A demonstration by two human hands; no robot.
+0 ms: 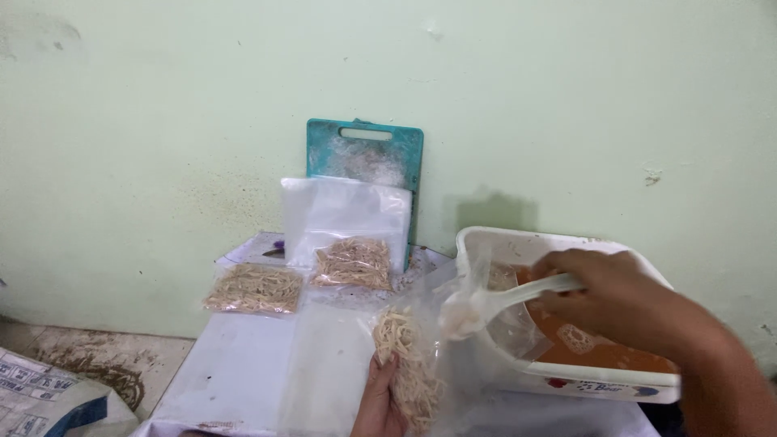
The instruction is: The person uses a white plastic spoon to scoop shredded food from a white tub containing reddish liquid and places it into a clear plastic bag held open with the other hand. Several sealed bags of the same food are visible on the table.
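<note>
My left hand (379,400) grips a clear, crinkled plastic bag (421,340) from below; it holds a clump of pale, thin noodles (409,364) and sits at the table's (243,364) near edge, just beside the tub. My right hand (623,295) is closed round a white plastic spoon (486,303) whose bowl sits at the bag's mouth. The white rectangular tub (566,380) holds orange-brown sauce (599,348). Two flat sealed noodle bags (255,289) lie further back, one against a teal cutting board (364,154) leaning on the pale green wall.
</note>
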